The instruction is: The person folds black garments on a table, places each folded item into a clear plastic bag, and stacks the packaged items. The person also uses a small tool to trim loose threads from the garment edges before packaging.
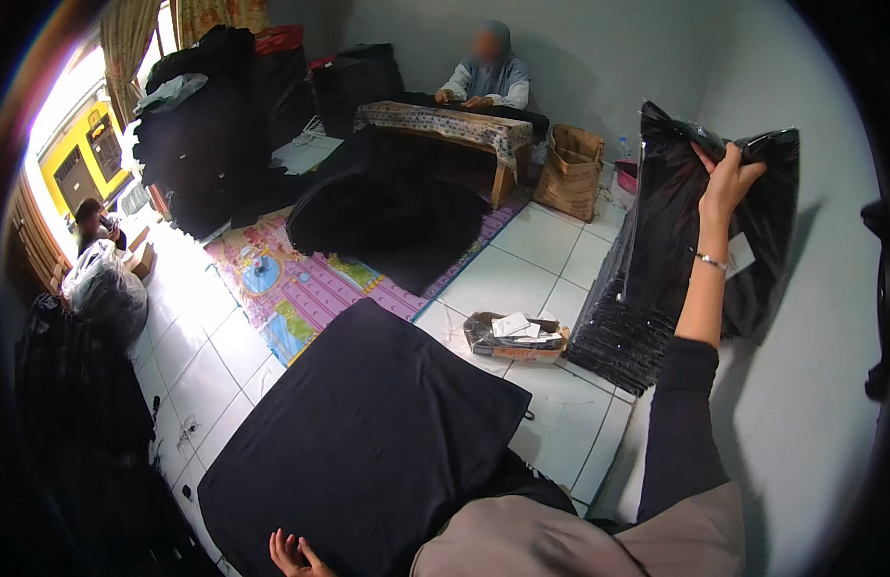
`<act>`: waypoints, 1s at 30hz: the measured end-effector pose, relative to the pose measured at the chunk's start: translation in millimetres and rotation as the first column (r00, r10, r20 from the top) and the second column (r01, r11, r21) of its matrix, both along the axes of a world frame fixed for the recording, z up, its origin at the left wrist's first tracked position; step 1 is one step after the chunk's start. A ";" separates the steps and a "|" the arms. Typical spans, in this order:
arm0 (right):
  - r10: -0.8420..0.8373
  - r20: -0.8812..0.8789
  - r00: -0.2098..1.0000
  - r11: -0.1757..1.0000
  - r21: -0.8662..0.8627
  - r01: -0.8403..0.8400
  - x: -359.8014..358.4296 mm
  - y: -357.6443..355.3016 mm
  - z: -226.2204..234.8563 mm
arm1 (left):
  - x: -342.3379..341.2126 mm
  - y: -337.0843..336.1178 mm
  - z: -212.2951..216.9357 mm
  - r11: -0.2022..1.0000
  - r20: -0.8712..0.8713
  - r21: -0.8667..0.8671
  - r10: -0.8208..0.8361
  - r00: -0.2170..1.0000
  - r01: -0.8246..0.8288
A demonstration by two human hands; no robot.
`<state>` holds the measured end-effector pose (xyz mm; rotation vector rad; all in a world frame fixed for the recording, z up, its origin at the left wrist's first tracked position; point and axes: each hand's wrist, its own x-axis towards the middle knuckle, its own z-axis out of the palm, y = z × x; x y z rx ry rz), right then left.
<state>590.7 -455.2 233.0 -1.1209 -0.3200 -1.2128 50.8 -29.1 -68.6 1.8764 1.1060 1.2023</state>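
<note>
My right hand (729, 188) is raised at the right by the wall. It grips the top edge of a clear plastic packet (661, 231) with folded black cloth inside and a small white label on it. Beneath lies a tall stack of similar shiny black packets (609, 341). My left hand (296, 556) rests near the lower edge, fingers apart, on a flat black cloth (368, 423) spread in front of me. The cloth's far corner points toward the mat, and a small dark loop sticks out at its right corner.
A small box (515, 335) of white cards sits on the tiles left of the stack. Beyond it stand a brown sack (569, 173) and a low table (445, 125) with a person behind. Black cloth heaps (387, 212) cover part of a colourful mat (310, 284). Another person sits outside the doorway.
</note>
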 end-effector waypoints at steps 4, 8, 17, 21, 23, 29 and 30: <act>-0.345 -0.414 0.842 0.924 -0.305 0.229 49.9 -57.6 -49.3 | 0.4 1.2 -0.5 1.000 -0.025 -0.021 -0.008 1.000 0.007; -0.843 -0.421 0.335 0.320 -0.893 -0.318 13.6 -81.6 -118.7 | -3.1 1.7 -1.1 1.000 -0.031 -0.010 -0.023 0.999 0.022; -0.901 -0.425 -0.088 0.429 -0.842 -0.327 -39.5 -33.0 -132.1 | -8.5 0.7 5.5 0.999 -0.118 0.035 0.004 0.993 0.000; -0.976 -0.160 -0.146 0.195 -0.943 -0.269 -45.1 -13.2 -113.3 | -71.4 -5.6 7.6 0.848 -0.549 0.398 0.525 0.650 -0.349; -0.940 -0.080 0.332 0.105 -0.993 0.058 -52.5 20.8 -130.0 | -108.7 -12.4 -7.9 0.729 -0.612 0.491 0.678 0.407 -0.477; -0.131 -0.805 0.578 -0.095 -0.570 -0.816 -133.8 158.1 -266.7 | -150.6 -21.5 -64.0 0.621 -0.408 -0.226 0.640 0.652 -0.751; -0.207 -0.789 0.578 -0.018 -0.588 -0.809 -155.3 172.2 -288.8 | -145.1 -25.6 -67.9 0.606 -0.329 -0.223 0.691 0.644 -0.764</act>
